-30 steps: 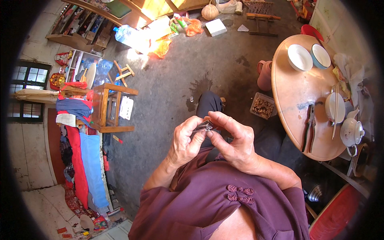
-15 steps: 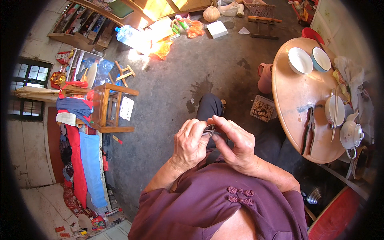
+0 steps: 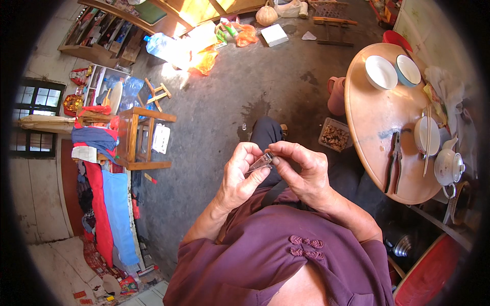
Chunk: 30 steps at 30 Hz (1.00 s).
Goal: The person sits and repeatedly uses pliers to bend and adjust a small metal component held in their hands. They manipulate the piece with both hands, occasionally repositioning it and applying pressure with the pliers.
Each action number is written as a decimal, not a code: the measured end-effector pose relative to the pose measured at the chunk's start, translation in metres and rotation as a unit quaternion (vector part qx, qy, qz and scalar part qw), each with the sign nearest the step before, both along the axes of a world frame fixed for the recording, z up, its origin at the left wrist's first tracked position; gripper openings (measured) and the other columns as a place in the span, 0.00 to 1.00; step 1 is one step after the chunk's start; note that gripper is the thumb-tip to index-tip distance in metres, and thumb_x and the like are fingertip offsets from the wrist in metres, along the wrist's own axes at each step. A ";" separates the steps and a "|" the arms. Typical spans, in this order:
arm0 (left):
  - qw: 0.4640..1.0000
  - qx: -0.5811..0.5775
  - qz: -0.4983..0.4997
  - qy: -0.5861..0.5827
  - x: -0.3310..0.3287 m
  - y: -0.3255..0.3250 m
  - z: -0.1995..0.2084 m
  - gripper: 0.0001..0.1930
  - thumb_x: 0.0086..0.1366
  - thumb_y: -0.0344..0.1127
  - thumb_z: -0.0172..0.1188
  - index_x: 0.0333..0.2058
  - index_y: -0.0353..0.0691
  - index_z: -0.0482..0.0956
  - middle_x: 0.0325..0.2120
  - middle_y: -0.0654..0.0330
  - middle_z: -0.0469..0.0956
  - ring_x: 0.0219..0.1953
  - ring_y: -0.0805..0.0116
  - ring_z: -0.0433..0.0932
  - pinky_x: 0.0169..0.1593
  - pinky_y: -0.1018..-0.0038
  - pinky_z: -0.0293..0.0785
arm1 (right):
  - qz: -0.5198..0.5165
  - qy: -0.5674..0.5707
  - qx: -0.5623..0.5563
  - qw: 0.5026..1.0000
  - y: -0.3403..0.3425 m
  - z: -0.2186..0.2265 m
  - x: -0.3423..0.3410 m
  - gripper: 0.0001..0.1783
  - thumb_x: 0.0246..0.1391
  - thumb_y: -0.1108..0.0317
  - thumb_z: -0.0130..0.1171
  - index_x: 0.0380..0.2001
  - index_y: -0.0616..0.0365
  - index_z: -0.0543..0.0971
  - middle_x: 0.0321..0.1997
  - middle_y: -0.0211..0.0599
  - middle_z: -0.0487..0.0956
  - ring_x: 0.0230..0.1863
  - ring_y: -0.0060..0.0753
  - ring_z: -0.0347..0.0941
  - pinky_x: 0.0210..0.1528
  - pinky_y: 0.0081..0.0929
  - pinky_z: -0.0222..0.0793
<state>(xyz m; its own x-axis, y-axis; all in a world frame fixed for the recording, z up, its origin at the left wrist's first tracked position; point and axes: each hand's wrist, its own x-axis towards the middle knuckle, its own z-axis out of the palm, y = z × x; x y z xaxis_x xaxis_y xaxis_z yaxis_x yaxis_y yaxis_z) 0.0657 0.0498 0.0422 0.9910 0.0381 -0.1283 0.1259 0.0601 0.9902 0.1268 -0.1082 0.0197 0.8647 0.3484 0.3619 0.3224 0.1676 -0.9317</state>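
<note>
Over my lap, my left hand (image 3: 237, 171) is closed around a small see-through lighter (image 3: 260, 162), which lies slanted with its metal end toward my right hand. The thumb and forefinger of my right hand (image 3: 308, 168) pinch that metal end. Exactly what the right fingertips grip there is partly hidden. Both hands meet at the lighter, above my dark trouser leg (image 3: 266, 133).
At my right stands a round wooden table (image 3: 370, 122) bearing pliers (image 3: 393, 163), bowls (image 3: 381, 72), chopsticks (image 3: 427, 140) and a teapot (image 3: 449, 167). A basket of brown pieces (image 3: 335, 135) sits beside it. A wooden stool (image 3: 133, 137) stands at left.
The lighter has turned so that its clear body now shows between my hands. My left fingers have shifted lower along it, and my right fingertips have closed in at its metal end.
</note>
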 end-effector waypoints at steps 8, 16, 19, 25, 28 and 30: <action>0.996 -0.011 -0.036 0.080 0.000 -0.001 0.005 0.09 0.66 0.36 0.56 0.39 0.36 0.71 0.28 0.68 0.71 0.27 0.83 0.67 0.31 0.83 0.66 | -0.052 -0.125 -0.007 0.991 0.002 -0.004 0.003 0.15 0.44 0.84 0.60 0.38 0.63 0.77 0.26 0.41 0.78 0.27 0.36 0.77 0.28 0.27 0.73; 0.994 0.062 -0.034 0.083 0.000 -0.003 0.007 0.10 0.68 0.37 0.51 0.39 0.35 0.73 0.26 0.66 0.72 0.25 0.80 0.69 0.29 0.83 0.66 | -0.056 -0.189 -0.019 0.980 0.003 -0.006 0.006 0.19 0.40 0.86 0.60 0.39 0.66 0.75 0.25 0.41 0.76 0.26 0.37 0.76 0.28 0.27 0.72; 0.993 0.056 -0.032 0.102 0.000 -0.004 0.005 0.12 0.69 0.39 0.49 0.38 0.35 0.72 0.24 0.66 0.72 0.23 0.81 0.68 0.27 0.84 0.65 | -0.056 -0.183 -0.027 0.981 0.003 -0.007 0.006 0.19 0.39 0.86 0.60 0.40 0.66 0.75 0.26 0.42 0.77 0.26 0.37 0.76 0.28 0.28 0.72; 0.989 0.065 -0.021 0.134 0.003 -0.008 0.010 0.14 0.70 0.42 0.45 0.37 0.37 0.73 0.20 0.68 0.68 0.18 0.83 0.63 0.21 0.86 0.59 | -0.034 -0.115 -0.024 0.992 0.003 -0.006 0.003 0.17 0.45 0.82 0.60 0.42 0.67 0.75 0.29 0.45 0.78 0.28 0.41 0.77 0.30 0.29 0.74; 0.987 0.066 -0.024 0.144 0.002 -0.006 0.006 0.14 0.70 0.42 0.45 0.37 0.38 0.73 0.20 0.69 0.68 0.18 0.84 0.62 0.21 0.86 0.58 | -0.007 -0.036 -0.020 0.999 0.002 -0.007 0.000 0.14 0.49 0.78 0.60 0.41 0.67 0.76 0.32 0.46 0.80 0.32 0.39 0.80 0.33 0.28 0.75; 0.984 0.071 -0.026 0.162 0.001 -0.009 0.007 0.14 0.71 0.43 0.44 0.38 0.39 0.73 0.20 0.69 0.68 0.18 0.85 0.62 0.21 0.86 0.58 | 0.008 0.020 -0.019 1.000 0.001 -0.009 -0.001 0.13 0.51 0.76 0.60 0.41 0.67 0.77 0.33 0.47 0.81 0.34 0.37 0.81 0.35 0.27 0.76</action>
<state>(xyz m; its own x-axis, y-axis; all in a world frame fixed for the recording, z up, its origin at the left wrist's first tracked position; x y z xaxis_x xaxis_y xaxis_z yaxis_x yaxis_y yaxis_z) 0.0668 0.0408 0.0490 0.9002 0.0284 -0.4346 0.4353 -0.0904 0.8958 0.1259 -0.1069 0.0104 0.8725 0.3753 0.3129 0.2822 0.1359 -0.9497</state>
